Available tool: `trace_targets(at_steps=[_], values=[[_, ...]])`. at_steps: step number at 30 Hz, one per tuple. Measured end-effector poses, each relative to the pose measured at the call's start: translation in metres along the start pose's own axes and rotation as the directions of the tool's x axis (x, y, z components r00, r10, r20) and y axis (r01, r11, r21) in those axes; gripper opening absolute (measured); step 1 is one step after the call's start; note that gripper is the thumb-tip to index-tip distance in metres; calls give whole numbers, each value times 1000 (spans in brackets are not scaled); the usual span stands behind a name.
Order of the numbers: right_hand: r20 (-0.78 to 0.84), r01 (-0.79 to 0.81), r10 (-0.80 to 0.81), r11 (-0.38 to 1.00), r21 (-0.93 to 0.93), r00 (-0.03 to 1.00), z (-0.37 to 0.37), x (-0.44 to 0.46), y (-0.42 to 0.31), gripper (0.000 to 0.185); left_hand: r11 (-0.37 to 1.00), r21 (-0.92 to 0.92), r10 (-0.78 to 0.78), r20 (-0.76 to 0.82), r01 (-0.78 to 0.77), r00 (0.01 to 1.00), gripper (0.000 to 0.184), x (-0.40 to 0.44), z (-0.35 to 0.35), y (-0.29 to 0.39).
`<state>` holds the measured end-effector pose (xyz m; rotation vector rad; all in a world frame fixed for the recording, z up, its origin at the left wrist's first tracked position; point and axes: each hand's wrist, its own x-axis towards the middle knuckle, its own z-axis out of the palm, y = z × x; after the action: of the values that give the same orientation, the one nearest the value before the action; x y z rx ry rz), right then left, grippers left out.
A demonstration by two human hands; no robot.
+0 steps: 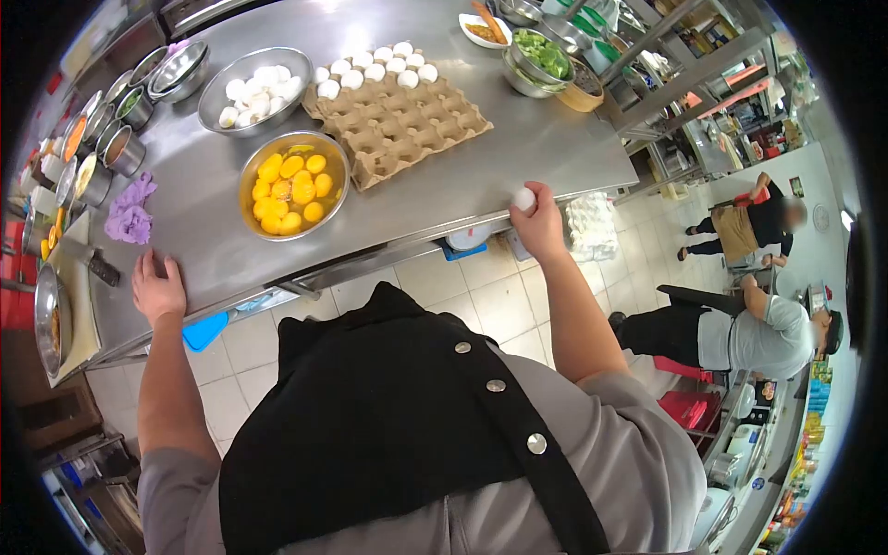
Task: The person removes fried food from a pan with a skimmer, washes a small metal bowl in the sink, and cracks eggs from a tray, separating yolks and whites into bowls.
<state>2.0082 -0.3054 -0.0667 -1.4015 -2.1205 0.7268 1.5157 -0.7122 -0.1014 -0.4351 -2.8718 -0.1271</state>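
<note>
My right hand [540, 227] is closed around a white egg [524, 200] at the front edge of the steel table [407, 205]. My left hand [158, 289] rests on the tabletop with its fingers apart, holding nothing. Near it lies a crumpled purple cloth or glove [130, 211]. Between my hands, further in, a metal bowl [344, 190] holds yolks [302, 191] in clear egg white. Behind it, a second metal bowl [205, 109] contains white shells or eggs [262, 94]; which, I cannot tell. A cardboard egg tray [407, 129] has eggs in its far rows and bare cups nearer me.
Metal containers [123, 148] line the left side, near a dark-bladed cleaver [102, 268]. At the back right stand a bowl of green vegetables [541, 55] and a white dish [472, 32]. More eggs [592, 227] are stacked below the table. Two people [768, 333] work at right.
</note>
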Motion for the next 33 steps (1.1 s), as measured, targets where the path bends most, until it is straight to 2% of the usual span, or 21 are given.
trace_targets(at_steps=[3,9,12,15,18,19,20,21,22,23,24,25,28,32,33], values=[[-61,184,-193,975,-126,979,17,-1,20,53,1000,6,-8,13,8,1000,58,2,2,-1],[-56,135,-144,980,-149,988,23,-6,17,51,1000,3,-23,23,23,999,59,0,0,-1],[-147,155,-163,986,-60,976,17,-8,6,54,1000,1,-19,21,19,1000,59,0,1,-1],[-268,278,-296,955,-103,917,24,-8,13,53,1000,-6,-25,23,25,999,59,-1,-2,1],[-120,226,-263,941,-253,957,30,-3,27,51,1000,-10,-22,23,23,999,59,-1,-1,0],[-78,109,-112,993,-49,991,28,1,21,48,1000,-11,-26,21,26,999,59,0,0,0],[-2,-30,30,988,148,1000,25,5,16,45,1000,-14,-21,16,21,1000,58,1,1,-1],[103,-182,156,928,326,982,19,6,0,42,1000,-16,-16,11,17,1000,58,1,3,-2],[273,-288,154,772,567,949,11,9,-13,39,1000,-18,-13,4,13,1000,58,2,4,-3],[432,-411,97,547,730,896,2,12,-26,36,1000,-23,-11,11,11,1000,58,2,4,-3],[561,-536,-9,280,796,828,-4,15,-39,33,999,-30,-12,15,12,1000,58,2,2,-2],[573,-553,-30,224,802,819,-1,15,-55,29,999,-36,-16,19,16,1000,57,0,0,-1],[620,-638,-315,56,768,718,14,26,-82,32,998,-40,-38,33,39,999,57,-1,-6,3],[630,-629,-424,164,760,650,43,40,-129,34,996,-68,-48,32,50,998,57,-4,-13,6],[639,-608,-393,219,763,661,49,42,-147,36,996,-77,-46,26,48,999,57,-5,-14,6]])
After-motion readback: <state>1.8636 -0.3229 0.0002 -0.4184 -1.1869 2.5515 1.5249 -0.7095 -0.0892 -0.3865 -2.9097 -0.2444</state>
